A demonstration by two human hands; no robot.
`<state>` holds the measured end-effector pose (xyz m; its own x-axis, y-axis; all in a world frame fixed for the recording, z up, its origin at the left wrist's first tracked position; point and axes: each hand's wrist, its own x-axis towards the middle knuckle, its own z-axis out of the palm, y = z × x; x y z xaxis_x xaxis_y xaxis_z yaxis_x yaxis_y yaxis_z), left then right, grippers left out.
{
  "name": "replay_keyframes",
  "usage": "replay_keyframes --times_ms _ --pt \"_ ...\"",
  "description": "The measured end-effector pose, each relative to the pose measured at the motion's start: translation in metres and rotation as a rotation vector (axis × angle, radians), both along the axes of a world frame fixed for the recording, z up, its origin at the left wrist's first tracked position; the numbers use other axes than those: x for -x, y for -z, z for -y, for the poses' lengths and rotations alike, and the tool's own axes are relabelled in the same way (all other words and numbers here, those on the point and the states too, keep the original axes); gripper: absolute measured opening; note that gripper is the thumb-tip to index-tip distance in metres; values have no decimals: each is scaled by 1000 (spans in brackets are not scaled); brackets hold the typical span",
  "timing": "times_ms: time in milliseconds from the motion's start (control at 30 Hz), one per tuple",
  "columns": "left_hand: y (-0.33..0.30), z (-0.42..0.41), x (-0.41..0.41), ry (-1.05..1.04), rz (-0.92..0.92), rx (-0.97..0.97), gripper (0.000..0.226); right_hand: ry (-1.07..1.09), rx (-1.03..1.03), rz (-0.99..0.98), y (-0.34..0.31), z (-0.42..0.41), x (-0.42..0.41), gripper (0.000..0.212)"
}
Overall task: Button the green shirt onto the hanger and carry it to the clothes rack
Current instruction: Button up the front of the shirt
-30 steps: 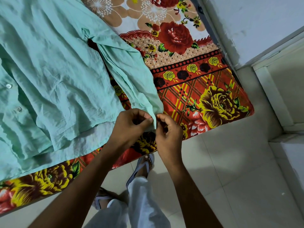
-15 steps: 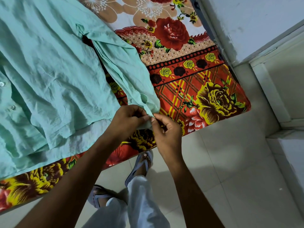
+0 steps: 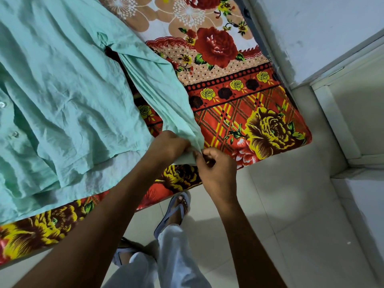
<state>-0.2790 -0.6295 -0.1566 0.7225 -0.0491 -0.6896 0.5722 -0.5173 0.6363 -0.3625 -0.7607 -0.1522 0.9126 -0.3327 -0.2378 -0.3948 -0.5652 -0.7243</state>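
Green shirt [image 3: 62, 90] on floral bedsheet [image 3: 239, 113]; tiled floor [image 3: 291, 204].

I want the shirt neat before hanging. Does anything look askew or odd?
The green shirt lies wrinkled on the floral bedsheet, its sleeve twisted. Both hands, left hand and right hand, pinch the cuff. No hanger shows.

A bed [image 3: 239, 121] covered in a red, yellow and cream floral sheet stands on a pale tiled floor [image 3: 291, 204], and the green shirt [image 3: 62, 90] lies spread flat across it, one sleeve [image 3: 158, 84] reaching toward the bed's near edge.
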Motion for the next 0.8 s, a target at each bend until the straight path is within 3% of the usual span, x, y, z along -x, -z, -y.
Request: replay_keyframes --times_ms 67,167,300,400,467,600,800 --pt "1 4 11 154 184 -153 35 -20 122 -63 0 2 -2 15" --pt "7 12 26 150 365 -307 30 29 157 -108 -1 3 -7 20" --pt "10 4 27 40 399 -159 26 29 229 12 -4 -6 -14 11" --pt "-7 -20 23 -67 479 4 26 -127 379 201 -12 -25 -22 13" --pt "-23 -53 17 -112 610 -8 19 -295 435 262 -18 -51 -35 19" --pt "-38 -133 7 -134 717 -121 9 -559 376 272 -27 -110 -73 28" --pt "-78 -267 -30 -206 749 -399 33 -726 287 382 -58 -237 -156 28"
